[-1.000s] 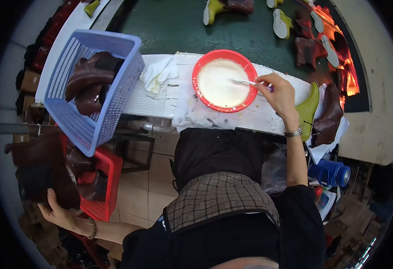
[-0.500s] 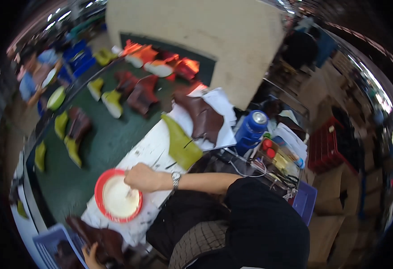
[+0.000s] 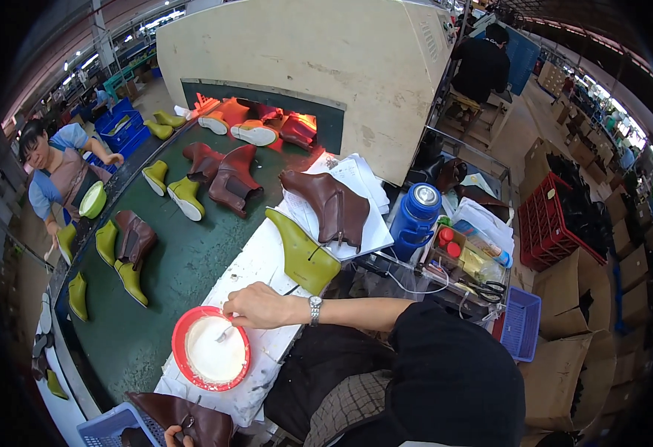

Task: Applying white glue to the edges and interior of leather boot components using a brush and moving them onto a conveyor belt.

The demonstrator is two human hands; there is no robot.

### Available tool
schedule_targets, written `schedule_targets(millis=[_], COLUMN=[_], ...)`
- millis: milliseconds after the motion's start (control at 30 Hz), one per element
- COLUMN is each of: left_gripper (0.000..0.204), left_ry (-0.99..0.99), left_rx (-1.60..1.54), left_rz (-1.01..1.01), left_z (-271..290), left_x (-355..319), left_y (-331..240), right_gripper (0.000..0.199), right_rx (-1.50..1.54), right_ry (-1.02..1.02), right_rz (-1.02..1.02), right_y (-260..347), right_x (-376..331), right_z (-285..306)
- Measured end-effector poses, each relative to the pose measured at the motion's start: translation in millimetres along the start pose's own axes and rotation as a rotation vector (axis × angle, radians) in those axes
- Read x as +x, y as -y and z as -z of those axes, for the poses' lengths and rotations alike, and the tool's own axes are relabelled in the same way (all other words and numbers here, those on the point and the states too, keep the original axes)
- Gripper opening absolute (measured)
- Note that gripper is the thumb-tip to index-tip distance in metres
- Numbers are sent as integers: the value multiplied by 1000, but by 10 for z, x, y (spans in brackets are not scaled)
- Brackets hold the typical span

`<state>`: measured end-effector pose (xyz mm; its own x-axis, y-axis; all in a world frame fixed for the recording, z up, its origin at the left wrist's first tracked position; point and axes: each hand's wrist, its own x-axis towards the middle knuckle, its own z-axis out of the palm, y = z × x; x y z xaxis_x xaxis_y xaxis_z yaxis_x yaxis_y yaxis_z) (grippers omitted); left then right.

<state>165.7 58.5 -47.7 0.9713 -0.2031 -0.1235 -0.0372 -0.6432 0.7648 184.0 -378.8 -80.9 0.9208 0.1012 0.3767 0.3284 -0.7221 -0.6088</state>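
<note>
My right hand [image 3: 259, 306], with a watch at its wrist, is closed around a small brush [image 3: 224, 334] whose white-coated tip is at the white liquid [image 3: 213, 359]. That liquid fills a red-rimmed bowl [image 3: 182, 363] on the white work surface. At the bottom edge, the fingers of my left hand [image 3: 177, 436] grip a dark brown ankle boot [image 3: 206, 419]; the rest of that hand is cut off. Just beyond my right hand lie a yellow-green boot [image 3: 301, 253] and another brown boot [image 3: 332, 206] on white papers.
Several boots rest on the green conveyor belt [image 3: 185, 264], which leads into a cream machine [image 3: 297, 52] glowing red inside. A co-worker [image 3: 66, 164] stands across the belt. To the right are a blue flask [image 3: 414, 221], scissors [image 3: 488, 290], a purple basket [image 3: 521, 324] and cardboard boxes [image 3: 565, 372].
The view has shifted and sharpened, so the bowl appears lower and further right. My right hand is slightly further from the bowl's middle, and the brush tip shows more clearly.
</note>
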Motion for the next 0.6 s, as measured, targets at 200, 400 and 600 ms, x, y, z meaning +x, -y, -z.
schedule_targets(millis=[200,400,600], left_gripper=[84,131,121], left_ry=[-319,-587,-542], left_rx=[492,766,472], left_rz=[-208,27,42], left_z=[-499,-1032,-728], left_x=[188,629,438], left_y=[-148,276,200], right_gripper=[18,17,18], right_rx=[-58,-146,-133], right_ry=[131,232,190], right_rz=[-40,-50,-97], right_y=[23,88,37], right_x=[-17,-15,-90], right_z=[-120,-227,-78])
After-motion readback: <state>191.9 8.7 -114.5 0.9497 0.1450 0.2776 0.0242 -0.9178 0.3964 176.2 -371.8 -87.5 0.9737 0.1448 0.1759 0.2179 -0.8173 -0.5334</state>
